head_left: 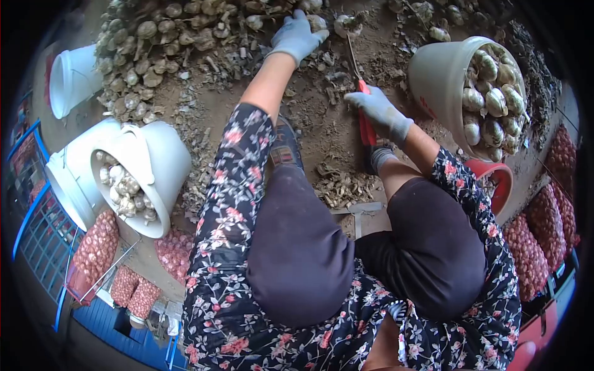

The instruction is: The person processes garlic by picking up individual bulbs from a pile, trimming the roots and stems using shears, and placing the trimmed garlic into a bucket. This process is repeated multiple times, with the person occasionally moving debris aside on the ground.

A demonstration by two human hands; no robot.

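Note:
My left hand [296, 38], in a pale work glove, reaches to the far edge of a heap of garlic bulbs [204, 40]. Its thumb and fingers are apart, with a garlic bulb [316, 23] right beside them. In my right hand [380, 113], also gloved, are red-handled shears [365, 123], gripped by the handles. Their long thin blades point away from me, the tips close to another garlic bulb [347, 26]. Dry leaves and cut stems [337, 185] litter the ground between my feet.
To the right, a tilted white bucket [433, 74] holds trimmed garlic, with a red bucket [504, 185] nearer. Another white bucket with garlic [170, 154] leans at left, near more white buckets [80, 77]. Filled mesh sacks [98, 244] stand at both sides.

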